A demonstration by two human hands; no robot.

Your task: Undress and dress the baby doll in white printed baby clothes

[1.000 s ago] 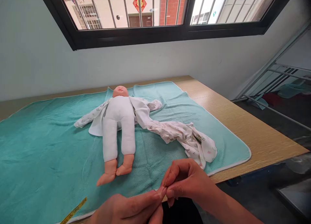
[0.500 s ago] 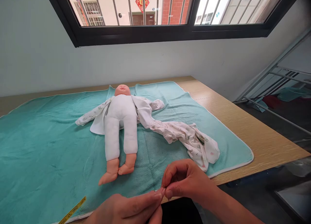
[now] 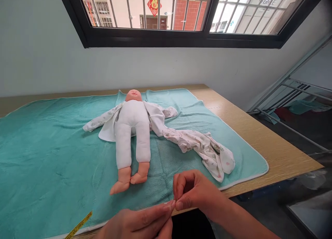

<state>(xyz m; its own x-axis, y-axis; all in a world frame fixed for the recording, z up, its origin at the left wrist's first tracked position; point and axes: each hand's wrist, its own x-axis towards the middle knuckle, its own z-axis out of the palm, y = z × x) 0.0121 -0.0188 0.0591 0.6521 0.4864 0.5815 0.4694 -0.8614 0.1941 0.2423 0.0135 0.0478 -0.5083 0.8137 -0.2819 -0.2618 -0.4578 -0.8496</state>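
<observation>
At the front edge of the table my left hand (image 3: 141, 221) is closed, its fingers pressed together and pointing right. My right hand (image 3: 193, 192) pinches thumb and forefinger right at the left fingertips. Whatever lies between them, if anything, is hidden or too small to name. Beyond my hands a baby doll (image 3: 132, 128) lies on its back, feet toward me, with a white cloth body. Its open patterned jacket (image 3: 106, 130) spreads out on both sides. Crumpled patterned baby pants (image 3: 199, 145) lie to the doll's right in the picture.
A teal towel (image 3: 52, 163) covers much of the wooden table (image 3: 259, 139). A yellow strip with dark marks (image 3: 79, 226) lies at the towel's front edge. Behind stand a wall and a black-framed window (image 3: 145, 37). A metal bed frame (image 3: 290, 123) is at right.
The view has shifted slightly, so the doll and clothes appear a little farther right. Both hands stay pinched together at nearly the same spot.
</observation>
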